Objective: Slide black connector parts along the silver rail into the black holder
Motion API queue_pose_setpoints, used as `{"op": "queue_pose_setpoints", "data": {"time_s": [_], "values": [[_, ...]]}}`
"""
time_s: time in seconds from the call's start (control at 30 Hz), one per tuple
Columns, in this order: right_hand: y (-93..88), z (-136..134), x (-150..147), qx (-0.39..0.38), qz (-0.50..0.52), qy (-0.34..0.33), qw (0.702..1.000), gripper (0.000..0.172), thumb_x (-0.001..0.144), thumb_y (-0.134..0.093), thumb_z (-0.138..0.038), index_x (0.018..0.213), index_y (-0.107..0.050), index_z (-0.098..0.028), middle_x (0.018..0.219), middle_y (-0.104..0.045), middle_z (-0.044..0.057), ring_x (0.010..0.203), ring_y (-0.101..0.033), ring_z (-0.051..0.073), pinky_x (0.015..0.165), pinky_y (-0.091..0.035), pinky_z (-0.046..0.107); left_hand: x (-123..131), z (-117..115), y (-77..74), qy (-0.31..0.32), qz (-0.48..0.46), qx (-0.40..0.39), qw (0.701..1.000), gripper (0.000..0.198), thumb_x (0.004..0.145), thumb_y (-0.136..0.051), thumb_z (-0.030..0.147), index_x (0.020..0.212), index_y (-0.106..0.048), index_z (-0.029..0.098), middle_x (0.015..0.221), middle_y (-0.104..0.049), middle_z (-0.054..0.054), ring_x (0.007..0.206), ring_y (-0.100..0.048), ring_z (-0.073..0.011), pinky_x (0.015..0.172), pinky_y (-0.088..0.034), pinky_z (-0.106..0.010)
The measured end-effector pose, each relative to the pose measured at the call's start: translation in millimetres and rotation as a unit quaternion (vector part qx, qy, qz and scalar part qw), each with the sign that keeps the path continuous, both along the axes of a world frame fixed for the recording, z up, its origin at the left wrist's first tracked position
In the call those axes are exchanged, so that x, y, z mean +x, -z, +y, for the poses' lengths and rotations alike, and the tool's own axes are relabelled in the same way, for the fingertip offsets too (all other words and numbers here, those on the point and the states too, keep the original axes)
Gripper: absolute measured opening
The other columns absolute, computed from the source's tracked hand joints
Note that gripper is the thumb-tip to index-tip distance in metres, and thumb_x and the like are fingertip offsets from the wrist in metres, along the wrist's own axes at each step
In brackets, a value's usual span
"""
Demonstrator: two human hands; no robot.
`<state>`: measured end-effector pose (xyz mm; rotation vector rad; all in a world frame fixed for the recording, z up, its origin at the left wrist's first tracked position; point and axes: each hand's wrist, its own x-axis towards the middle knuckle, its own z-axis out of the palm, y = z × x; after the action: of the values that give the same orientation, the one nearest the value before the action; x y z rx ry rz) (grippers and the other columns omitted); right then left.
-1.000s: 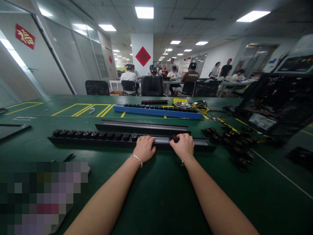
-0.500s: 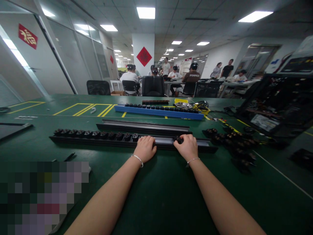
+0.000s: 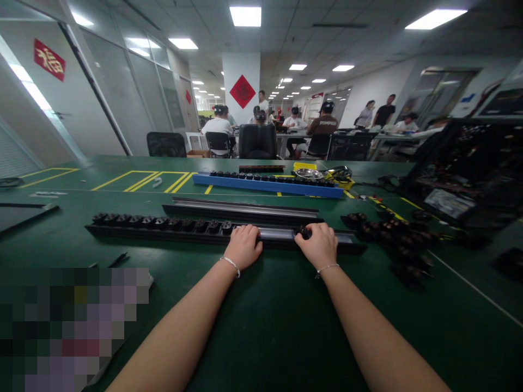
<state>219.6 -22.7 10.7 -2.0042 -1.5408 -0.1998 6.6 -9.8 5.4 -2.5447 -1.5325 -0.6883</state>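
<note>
A long black rail (image 3: 278, 234) with a grey inner channel lies across the table before me. In its left part sits a row of black socket modules (image 3: 174, 224), side by side. My left hand (image 3: 245, 246) is closed over the rail, just right of the last module in the row; its fingertips are partly hidden behind the rail. Farther right, my right hand (image 3: 321, 245) pinches a single black socket module (image 3: 303, 233) at the channel. Bare channel shows between the two hands.
Behind lies a second black rail (image 3: 245, 207), then a blue rail (image 3: 265, 186) filled with modules. Loose black modules (image 3: 392, 239) are piled at right, near a black rack (image 3: 461, 169). A metal dish (image 3: 309, 173) stands at the back. Several people sit at far tables.
My right hand has shifted slightly to the right along the rail with the socket module in its fingers. My left hand keeps its place on the rail. The view has tilted slightly.
</note>
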Motion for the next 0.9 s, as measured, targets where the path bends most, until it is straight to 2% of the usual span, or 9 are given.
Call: {"op": "queue_pose_setpoints", "data": {"time_s": [0.9], "values": [[-5.1,-4.5,10.4,-0.027,0.014,0.042,0.999,0.03,0.067,-0.049,-0.039,0.086,-0.061,-0.019,0.096,-0.053,0.009,0.093,-0.043,0.024,0.079,-0.032,0.037,-0.4,-0.1,-1.3,-0.003,0.002,0.002,1.0,0.009,0.08,-0.048,0.027,0.087,-0.048,0.021,0.091,-0.055,-0.004,0.091,-0.049,-0.0201,0.083,-0.036,-0.035]]}}
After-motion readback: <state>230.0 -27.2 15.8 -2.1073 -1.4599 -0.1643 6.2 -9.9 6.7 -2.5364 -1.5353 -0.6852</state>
